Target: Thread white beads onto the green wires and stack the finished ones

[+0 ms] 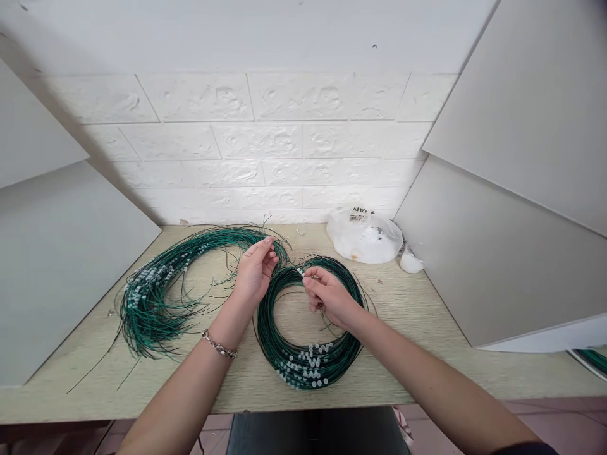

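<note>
A round coil of dark green wires (270, 316) lies at the middle of the table, with small white beads (310, 363) on its near side. To its left, a looser curved bundle of green wires (147, 316) also carries white pieces. Above the coil's far left edge, my left hand (256, 268) is closed in a pinch, with thumb and forefinger together at a thin wire. My right hand (329, 294) pinches a wire with small white beads (300, 271) over the coil's far side. The fingertips hide exactly where each grips.
A clear plastic bag of white pieces (365, 240) stands at the back right, beside a smaller bag (410, 260). Grey panels flank the table (403, 335) left and right. Behind is a white brick-patterned wall (279, 139). More green wire (595, 360) shows at far right.
</note>
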The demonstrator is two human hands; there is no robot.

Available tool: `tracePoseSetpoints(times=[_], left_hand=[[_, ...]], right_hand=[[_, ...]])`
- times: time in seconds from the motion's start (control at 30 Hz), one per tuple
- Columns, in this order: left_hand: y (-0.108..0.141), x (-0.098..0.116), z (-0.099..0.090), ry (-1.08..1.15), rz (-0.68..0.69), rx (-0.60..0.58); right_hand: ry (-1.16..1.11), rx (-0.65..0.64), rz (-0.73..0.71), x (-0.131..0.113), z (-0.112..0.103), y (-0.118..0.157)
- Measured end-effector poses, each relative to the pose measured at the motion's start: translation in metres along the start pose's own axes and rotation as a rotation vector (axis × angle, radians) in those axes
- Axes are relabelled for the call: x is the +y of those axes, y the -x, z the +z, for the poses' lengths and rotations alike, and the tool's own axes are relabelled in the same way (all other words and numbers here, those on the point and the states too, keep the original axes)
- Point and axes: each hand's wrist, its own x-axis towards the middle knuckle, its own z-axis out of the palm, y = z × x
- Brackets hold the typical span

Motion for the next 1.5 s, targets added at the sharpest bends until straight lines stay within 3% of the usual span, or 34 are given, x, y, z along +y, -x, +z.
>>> tracePoseSetpoints(times=[0.2, 0.73, 1.0, 1.23, 1.3, 1.33, 1.43, 1.5], left_hand=[[-0.002, -0.001, -0.002, 0.003, 0.016, 0.014], [-0.004, -0.003, -0.006, -0.024, -0.109, -0.018], [-0.003, 0.002, -0.006, -0.039, -0.251, -0.136], [-0.001, 0.002, -0.005, -0.074, -0.374, -0.118], [0.0, 0.001, -0.004, -0.128, -0.361, -0.141], [0.0, 0.0, -0.004, -0.163, -0.36, -0.161], [0.004, -0.004, -0.002, -0.26, -0.411, -0.228], [0.007, -0.006, 0.0, -0.291, -0.48, -0.262]], right_hand=[[0.154, 0.063, -0.022, -0.001, -0.002, 0.001], [0.079, -0.445, 0.322, -0.017, -0.015, 0.013], [0.149, -0.48, 0.343, -0.027, -0.036, 0.007], [0.314, -0.519, 0.429, -0.034, -0.048, 0.005], [0.456, -0.42, 0.356, -0.041, -0.048, 0.005], [0.55, -0.306, 0.275, -0.046, -0.05, 0.005], [0.869, 0.243, -0.047, -0.066, -0.064, 0.001], [1.149, 0.588, -0.163, -0.078, -0.079, -0.006]])
